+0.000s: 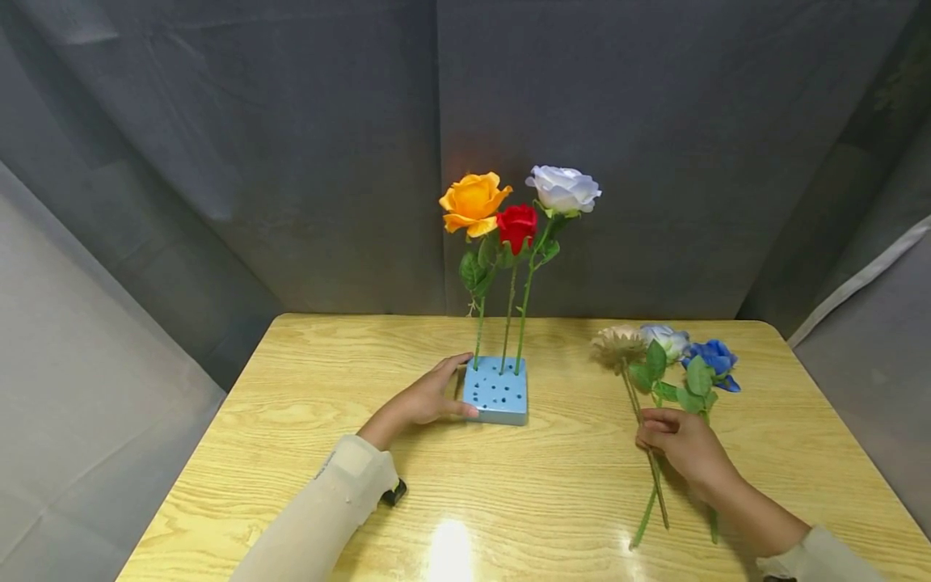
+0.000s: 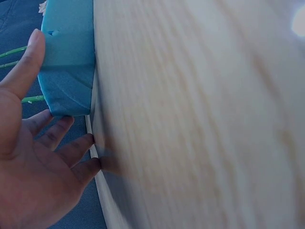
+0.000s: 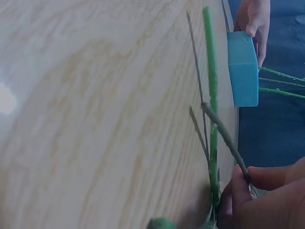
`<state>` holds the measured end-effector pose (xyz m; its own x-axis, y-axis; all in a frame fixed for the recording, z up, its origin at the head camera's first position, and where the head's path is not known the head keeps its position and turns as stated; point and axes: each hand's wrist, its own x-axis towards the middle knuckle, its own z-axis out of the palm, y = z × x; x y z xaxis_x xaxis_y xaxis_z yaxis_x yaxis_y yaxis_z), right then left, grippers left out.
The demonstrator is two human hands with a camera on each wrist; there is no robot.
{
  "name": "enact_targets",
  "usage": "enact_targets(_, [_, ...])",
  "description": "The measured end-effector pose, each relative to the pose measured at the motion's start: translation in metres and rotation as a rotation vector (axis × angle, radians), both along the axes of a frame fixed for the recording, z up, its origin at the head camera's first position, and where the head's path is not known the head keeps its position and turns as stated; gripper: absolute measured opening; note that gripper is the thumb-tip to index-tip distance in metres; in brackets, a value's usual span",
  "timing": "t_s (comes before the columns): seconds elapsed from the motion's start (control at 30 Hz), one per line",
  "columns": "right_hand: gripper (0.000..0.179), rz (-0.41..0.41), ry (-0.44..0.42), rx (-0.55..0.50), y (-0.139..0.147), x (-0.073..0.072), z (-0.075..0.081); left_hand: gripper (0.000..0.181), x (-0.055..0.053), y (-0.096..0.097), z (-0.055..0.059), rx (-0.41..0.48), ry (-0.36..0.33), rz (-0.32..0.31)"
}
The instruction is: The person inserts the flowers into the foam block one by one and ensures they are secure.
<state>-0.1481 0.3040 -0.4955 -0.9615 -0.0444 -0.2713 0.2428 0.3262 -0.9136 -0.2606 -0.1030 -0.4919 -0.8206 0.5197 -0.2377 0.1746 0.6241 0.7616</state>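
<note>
My left hand (image 1: pixel 431 396) grips the left side of a light-blue block (image 1: pixel 498 415) with holes in its top, thumb at the near corner and fingers at the far one. In the left wrist view the thumb lies over the block's (image 2: pixel 69 52) holed face. An orange rose (image 1: pixel 473 202), a red rose (image 1: pixel 517 226) and a white rose (image 1: pixel 563 191) stand upright in its back holes. My right hand (image 1: pixel 687 449) pinches the thin brownish-green stem (image 3: pixel 226 136) of a cream flower (image 1: pixel 618 343) between thumb and fingers.
Beside the cream flower, a pale-blue rose (image 1: pixel 665 341) and a deep-blue rose (image 1: pixel 714 360) lie on the wooden table (image 1: pixel 349 356) at the right. The pale-blue rose's green stem crosses under the held one. Grey cloth (image 1: pixel 327 162) hangs behind the table's back edge.
</note>
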Motion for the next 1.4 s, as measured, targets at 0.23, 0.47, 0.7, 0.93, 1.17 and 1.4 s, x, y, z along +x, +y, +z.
enact_targets(0.23, [0.046,-0.018,-0.033,-0.082,0.0,-0.001,0.002,0.106,-0.001,0.001,0.0,-0.005,0.014,-0.007])
enact_targets(0.47, [0.043,-0.035,-0.05,-0.109,-0.001,-0.002,0.003,0.106,-0.001,0.0,-0.001,-0.01,0.008,-0.008])
enact_targets(0.7, [0.038,-0.05,-0.044,-0.108,-0.005,-0.004,0.007,0.106,0.0,0.0,0.0,0.001,0.005,-0.005])
enact_targets(0.93, [0.041,-0.051,-0.057,-0.143,-0.007,-0.004,0.011,0.107,0.0,0.0,0.0,-0.003,0.008,-0.005])
enact_targets(1.17, [0.04,-0.044,-0.043,-0.183,-0.011,-0.006,0.014,0.107,0.0,0.0,0.0,0.0,0.006,-0.004])
enact_targets(1.4, [0.042,-0.018,-0.013,-0.185,-0.015,-0.008,0.021,0.108,-0.001,-0.001,-0.001,-0.001,0.007,-0.007])
